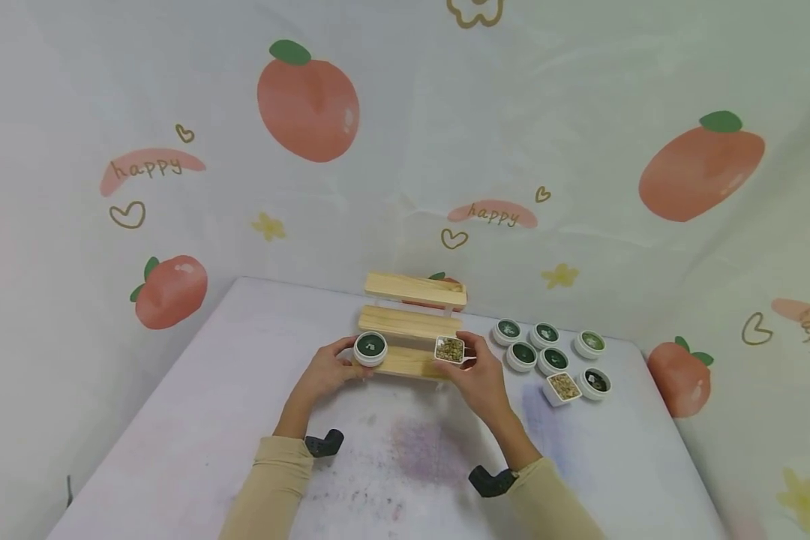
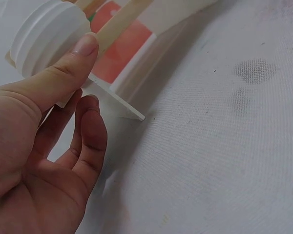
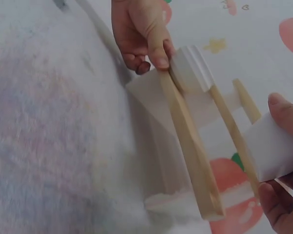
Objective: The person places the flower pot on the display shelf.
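A small three-tier wooden shelf stand [image 1: 410, 322] with pale plank steps and white side supports stands near the back of the table. At the left end of its lowest plank is a round ribbed white pot [image 1: 370, 349] with dark green contents. My left hand [image 1: 327, 373] holds that pot, its thumb [image 2: 73, 66] against the ribbed side. Over the plank's right end, my right hand [image 1: 479, 379] pinches a square white pot [image 1: 449, 350] filled with small greenish-beige bits. In the right wrist view, thumb and fingers grip this square pot [image 3: 276, 148] from opposite sides.
To the right of the stand sit several round white pots [image 1: 522, 356] with green or dark contents. Among them a tilted square white pot [image 1: 562, 388] holds beige bits. Behind the white table [image 1: 209, 450] hangs a fruit-printed cloth [image 1: 378, 195].
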Tool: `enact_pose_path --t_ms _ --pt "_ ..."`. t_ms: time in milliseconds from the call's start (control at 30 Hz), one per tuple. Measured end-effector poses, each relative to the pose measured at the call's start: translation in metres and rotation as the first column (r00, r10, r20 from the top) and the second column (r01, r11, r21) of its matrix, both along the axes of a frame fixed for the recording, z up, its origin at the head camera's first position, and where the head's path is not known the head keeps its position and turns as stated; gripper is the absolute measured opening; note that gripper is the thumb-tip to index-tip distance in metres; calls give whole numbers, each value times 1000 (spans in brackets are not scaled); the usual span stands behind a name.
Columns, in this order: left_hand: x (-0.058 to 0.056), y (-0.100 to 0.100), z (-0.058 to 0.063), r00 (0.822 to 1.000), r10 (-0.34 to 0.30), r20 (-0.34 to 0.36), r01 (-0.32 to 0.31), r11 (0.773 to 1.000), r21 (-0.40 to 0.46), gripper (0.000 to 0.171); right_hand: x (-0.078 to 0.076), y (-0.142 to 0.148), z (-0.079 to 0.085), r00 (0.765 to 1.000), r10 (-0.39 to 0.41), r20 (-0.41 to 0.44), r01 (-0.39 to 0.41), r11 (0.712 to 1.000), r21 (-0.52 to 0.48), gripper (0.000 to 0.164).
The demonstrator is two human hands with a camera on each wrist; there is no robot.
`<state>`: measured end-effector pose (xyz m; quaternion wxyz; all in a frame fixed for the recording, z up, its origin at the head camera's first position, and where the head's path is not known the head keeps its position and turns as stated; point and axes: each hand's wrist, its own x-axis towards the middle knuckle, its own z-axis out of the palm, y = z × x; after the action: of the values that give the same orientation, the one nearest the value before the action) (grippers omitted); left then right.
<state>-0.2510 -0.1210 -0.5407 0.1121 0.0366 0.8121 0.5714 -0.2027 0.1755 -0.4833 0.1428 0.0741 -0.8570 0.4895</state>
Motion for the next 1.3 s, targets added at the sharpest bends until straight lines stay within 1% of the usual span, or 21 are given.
enact_pose_path --t_ms 100,167,333,400,500,600,700,867,1000,1133,1300 --pt "0 0 -1 1000 -2 4 2 1000 4 85 -4 -8 -1 1000 14 3 -14 1000 -8 66" --pt "0 0 0 1000 0 5 0 1000 3 86 -6 -14 -1 1000 29 -9 -29 1000 2 63" --pt "1 -1 3 1000 5 9 -5 1000 -2 87 -10 -28 -4 994 89 -65 -82 991 104 62" --pt "1 -1 4 1000 3 4 -3 1000 -4 87 -12 -33 -6 992 102 -76 -91 987 134 64" --pt "0 1 4 1000 3 4 -3 1000 -2 86 -16 -40 -10 994 88 -69 -79 989 124 64" --pt "-1 1 4 1000 -4 3 4 1000 7 85 -19 -45 -14 996 75 -43 -71 994 88 65" --pt "-1 1 2 1000 -2 6 1 1000 13 85 -21 -49 -19 997 76 -27 -74 994 86 64" --pt "0 -1 -1 1000 3 16 -3 1000 11 86 -20 -55 -23 995 91 -27 -88 992 94 62" --pt "1 0 -1 1000 -2 14 1 1000 12 86 -19 -58 -24 996 86 -15 -84 992 91 61" --pt "2 0 2 1000 -3 -1 3 1000 7 84 -19 -60 -24 996 81 -33 -77 991 109 60" --pt "2 -1 4 1000 -6 -16 6 1000 -2 83 -20 -63 -25 993 68 -93 -53 987 151 59"
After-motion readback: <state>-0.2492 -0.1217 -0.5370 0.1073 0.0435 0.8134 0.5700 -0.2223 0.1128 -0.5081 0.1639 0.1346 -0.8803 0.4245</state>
